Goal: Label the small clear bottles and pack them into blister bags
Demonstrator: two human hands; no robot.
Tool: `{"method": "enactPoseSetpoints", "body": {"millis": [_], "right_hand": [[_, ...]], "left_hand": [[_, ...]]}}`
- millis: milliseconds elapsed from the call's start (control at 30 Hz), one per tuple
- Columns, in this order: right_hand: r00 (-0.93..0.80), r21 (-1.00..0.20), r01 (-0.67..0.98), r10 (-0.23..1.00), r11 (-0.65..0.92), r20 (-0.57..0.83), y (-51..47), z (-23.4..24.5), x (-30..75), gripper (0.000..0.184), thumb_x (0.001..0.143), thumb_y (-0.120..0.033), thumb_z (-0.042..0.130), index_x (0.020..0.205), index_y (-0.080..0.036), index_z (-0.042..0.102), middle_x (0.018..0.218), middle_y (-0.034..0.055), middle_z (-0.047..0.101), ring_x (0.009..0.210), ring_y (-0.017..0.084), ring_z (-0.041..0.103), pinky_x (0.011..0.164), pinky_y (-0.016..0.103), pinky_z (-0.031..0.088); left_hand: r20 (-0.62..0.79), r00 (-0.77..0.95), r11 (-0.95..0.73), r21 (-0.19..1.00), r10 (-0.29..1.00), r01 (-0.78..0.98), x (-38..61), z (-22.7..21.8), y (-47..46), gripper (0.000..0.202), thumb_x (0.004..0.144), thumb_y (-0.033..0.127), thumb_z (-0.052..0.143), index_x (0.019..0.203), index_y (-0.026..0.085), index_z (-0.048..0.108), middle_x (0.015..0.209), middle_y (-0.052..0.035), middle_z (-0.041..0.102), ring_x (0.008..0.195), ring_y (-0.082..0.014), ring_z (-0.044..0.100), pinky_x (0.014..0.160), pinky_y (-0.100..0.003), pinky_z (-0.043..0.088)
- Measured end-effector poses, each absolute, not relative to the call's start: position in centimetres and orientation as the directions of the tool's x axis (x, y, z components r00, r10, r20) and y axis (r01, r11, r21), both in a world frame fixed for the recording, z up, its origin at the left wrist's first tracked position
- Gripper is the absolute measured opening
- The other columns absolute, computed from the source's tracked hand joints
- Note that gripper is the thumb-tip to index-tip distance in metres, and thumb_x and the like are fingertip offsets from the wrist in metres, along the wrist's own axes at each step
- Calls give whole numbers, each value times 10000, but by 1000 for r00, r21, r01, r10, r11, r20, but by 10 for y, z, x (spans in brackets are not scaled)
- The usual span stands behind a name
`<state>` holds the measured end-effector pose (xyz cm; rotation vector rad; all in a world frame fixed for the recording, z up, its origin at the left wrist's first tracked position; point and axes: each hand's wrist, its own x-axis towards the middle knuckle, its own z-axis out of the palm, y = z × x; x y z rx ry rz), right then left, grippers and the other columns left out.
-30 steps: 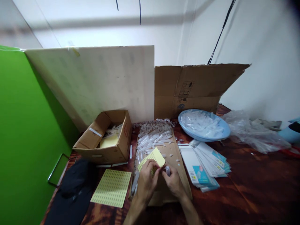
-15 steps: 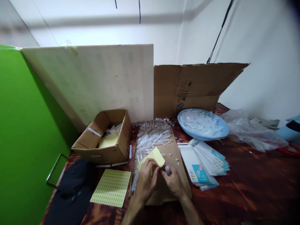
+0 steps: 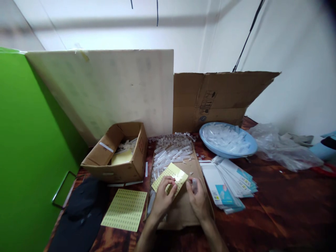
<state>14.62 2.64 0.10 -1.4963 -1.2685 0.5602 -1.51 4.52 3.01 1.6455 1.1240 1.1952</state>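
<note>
My left hand (image 3: 163,200) is closed on a yellow sticker sheet (image 3: 176,172), which tilts up over the cardboard tray (image 3: 181,218). Just to its right, my right hand (image 3: 198,202) grips a small translucent plastic tube (image 3: 194,186), held upright between the fingers. The two hands are a little apart. Beyond them, many clear tubes (image 3: 170,154) and small white pieces (image 3: 173,140) lie heaped on the far part of the tray. A second sticker sheet (image 3: 124,210) lies flat on the table to the left.
An open cardboard box (image 3: 123,172) stands at the left, behind a black cap (image 3: 78,213). At the right are a blue basin (image 3: 223,154) of clear plastic parts, fanned printed packets (image 3: 223,194) and a crumpled plastic bag (image 3: 286,150). Cardboard panels (image 3: 225,94) stand behind.
My right hand has drawn away to the right from the sheet with the tube. The sheet in my left hand has turned and now shows more of its face.
</note>
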Motion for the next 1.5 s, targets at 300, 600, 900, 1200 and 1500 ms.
{"method": "enactPoseSetpoints", "body": {"millis": [300,600,900,1200,1500], "right_hand": [[-31,-874,344,935,342,354,23,9,151,223,922,-226,555,1067,-238,723,1010,78,718,975,245,671,847,330,537],[-17,-906,285,947,313,322,22,1,147,209,925,-249,567,1049,-222,733,1010,91,718,957,243,678,821,316,551],[18,-917,263,949,301,316,23,-1,145,189,903,-236,606,1022,-221,752,980,78,726,937,236,683,803,298,542],[9,-918,252,948,305,318,18,11,149,234,937,-336,587,1073,-230,746,1016,86,744,965,254,683,840,322,530],[61,-950,213,968,227,245,7,31,161,356,940,-483,495,819,-193,662,708,10,615,670,191,565,618,269,418]], "left_hand": [[235,234,-269,956,943,122,-5,50,37,99,904,273,617,845,207,662,1062,-70,633,1080,-231,597,1001,-390,445],[276,199,-314,930,940,191,-4,41,38,71,865,192,619,805,206,655,1056,-64,625,1073,-225,591,988,-376,440],[294,137,-321,909,946,265,3,50,33,75,831,161,598,782,207,631,1028,-70,616,1074,-237,580,982,-403,445],[23,187,-17,999,982,-32,0,32,39,234,803,302,705,1008,202,655,1114,-99,686,1100,-254,641,935,-384,522],[79,162,-118,962,984,248,25,20,72,398,920,537,496,888,173,652,815,-55,719,707,-196,689,650,-296,534]]}}
